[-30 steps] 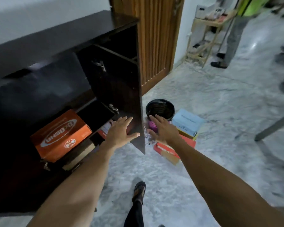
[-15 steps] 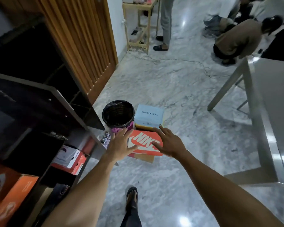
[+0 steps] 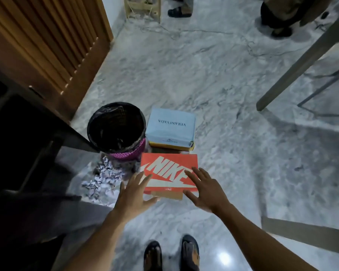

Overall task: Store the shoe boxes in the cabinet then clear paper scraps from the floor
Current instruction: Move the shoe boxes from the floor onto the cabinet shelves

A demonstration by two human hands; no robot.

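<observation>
— What lies nearest us?
— Our own feet in dark sandals (image 3: 190, 251) on the grey marble floor (image 3: 243, 153). Just past them our left hand (image 3: 133, 194) and right hand (image 3: 204, 190) are both spread, fingers straight, over the near corners of the orange cardboard shoe box with white lettering (image 3: 168, 173). We cannot tell whether they touch it.
— Where does that box sit?
— Low by the floor, with a strip of plain brown cardboard (image 3: 170, 195) showing under its near edge. Left of it we see a heap of white paper scraps (image 3: 104, 178) at the foot of a pink mesh bin with a black liner (image 3: 116, 130).
— Anything crowding it?
— Close behind it, a pale blue box (image 3: 170, 126) lies on a yellow box (image 3: 172, 148). The dark cabinet (image 3: 18, 143) stands at our left, and one dark panel (image 3: 76, 141) of it juts towards the bin. Farther off we see a slatted wooden door (image 3: 47, 36), a grey table leg (image 3: 301, 61) and other people's legs (image 3: 180, 8).
</observation>
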